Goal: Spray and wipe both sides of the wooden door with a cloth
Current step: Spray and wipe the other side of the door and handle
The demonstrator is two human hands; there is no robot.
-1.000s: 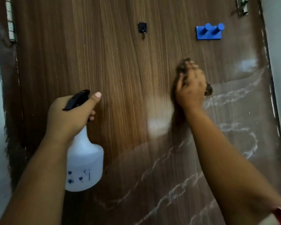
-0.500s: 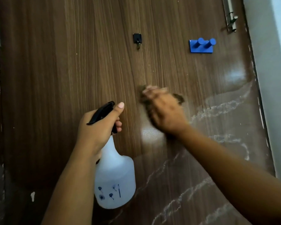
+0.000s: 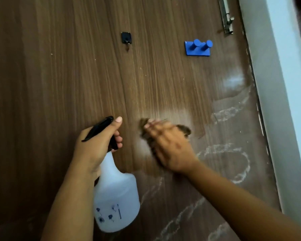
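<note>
The right hand (image 3: 170,145), pressing a brown cloth (image 3: 182,129) flat-fingered against the wooden door (image 3: 59,75), has swept from centre right to lower centre of the frame, likely clearing spray there; white streaks remain lower right; the left hand (image 3: 96,146) grips the spray bottle (image 3: 116,200) at lower centre, upright, its long axis vertical, nozzle aimed at the door.

Brown wood-grain door (image 3: 76,75), blue hook (image 3: 197,48), white bottle (image 3: 116,197).
</note>
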